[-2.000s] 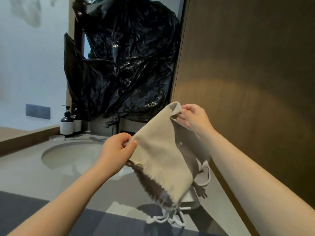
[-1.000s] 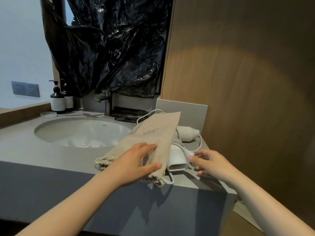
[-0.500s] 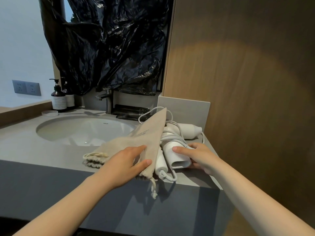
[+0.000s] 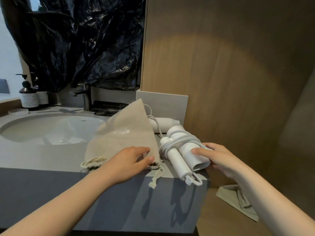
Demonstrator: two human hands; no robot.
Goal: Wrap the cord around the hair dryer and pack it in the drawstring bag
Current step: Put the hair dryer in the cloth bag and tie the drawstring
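Now that your right hand [image 4: 219, 155] has closed round the hair dryer [image 4: 185, 150] at centre right, its cord [image 4: 170, 143] already wound, your left hand [image 4: 129, 160] pinches the mouth of the drawstring bag [image 4: 122, 133] beside it on the counter [image 4: 42, 155]; bagging looks next.

Only 1 head-worn view is being given: the countertop [image 4: 42, 155] is being looked down on, forward, from close above.
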